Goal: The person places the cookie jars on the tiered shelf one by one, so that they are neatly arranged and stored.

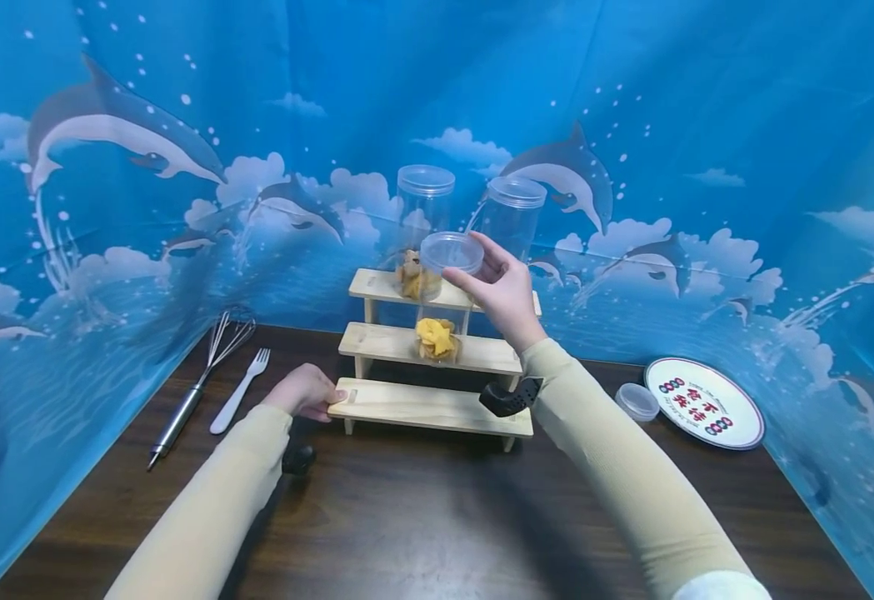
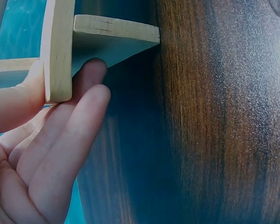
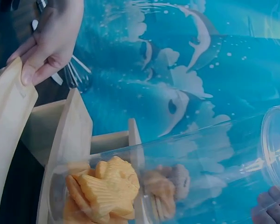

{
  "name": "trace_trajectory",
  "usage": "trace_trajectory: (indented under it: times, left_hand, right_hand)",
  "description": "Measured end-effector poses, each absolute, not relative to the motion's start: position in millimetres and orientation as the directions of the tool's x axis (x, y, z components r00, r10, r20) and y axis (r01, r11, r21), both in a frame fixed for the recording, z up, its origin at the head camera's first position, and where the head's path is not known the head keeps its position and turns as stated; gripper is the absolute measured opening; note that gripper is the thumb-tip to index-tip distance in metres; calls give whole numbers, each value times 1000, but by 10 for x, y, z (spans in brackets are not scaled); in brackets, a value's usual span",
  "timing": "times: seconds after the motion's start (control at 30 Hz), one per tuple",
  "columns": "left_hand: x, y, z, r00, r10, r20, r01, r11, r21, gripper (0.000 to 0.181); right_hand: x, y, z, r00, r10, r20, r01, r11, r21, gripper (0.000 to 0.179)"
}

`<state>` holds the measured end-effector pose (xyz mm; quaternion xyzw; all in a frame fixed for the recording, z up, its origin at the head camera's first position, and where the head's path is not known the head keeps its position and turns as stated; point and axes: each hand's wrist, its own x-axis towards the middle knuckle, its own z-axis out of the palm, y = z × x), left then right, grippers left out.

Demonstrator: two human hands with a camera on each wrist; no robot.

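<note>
A three-tier wooden stand (image 1: pixel 407 406) stands on the dark table. My left hand (image 1: pixel 305 392) pinches the left end of its lowest shelf, thumb on top and fingers beneath, as the left wrist view (image 2: pixel 58 60) shows. With thumb and fingers, my right hand (image 1: pixel 507 292) grips a clear jar by its round lid (image 1: pixel 451 252). Yellow fish-shaped pastries (image 3: pixel 107 189) lie in the bottom of this jar, which overlaps the middle shelf (image 1: pixel 377 340). Two more lidded clear jars are at the top shelf: the left jar (image 1: pixel 425 208) holds brown pieces, and the right jar (image 1: pixel 515 221) is partly hidden by my hand.
Left of the stand lie a whisk (image 1: pixel 189 408) and a white fork (image 1: pixel 240 396). At the right are a small lidded plastic tub (image 1: pixel 637 402) and a white plate (image 1: pixel 740 417) with red characters. A blue dolphin-print cloth (image 1: pixel 294 83) hangs behind the table.
</note>
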<state>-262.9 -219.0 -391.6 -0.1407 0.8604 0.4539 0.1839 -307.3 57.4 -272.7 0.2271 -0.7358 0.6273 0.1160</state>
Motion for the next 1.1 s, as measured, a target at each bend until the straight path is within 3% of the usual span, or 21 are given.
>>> trace_trajectory:
  times: [1.1]
  left_hand:
    - [-2668, -2205, -3948, -885, -119, -450, -433, 563, 704, 28]
  right_hand:
    - [-3130, 144, -2764, -915, -157, 372, -400, 213, -892, 80]
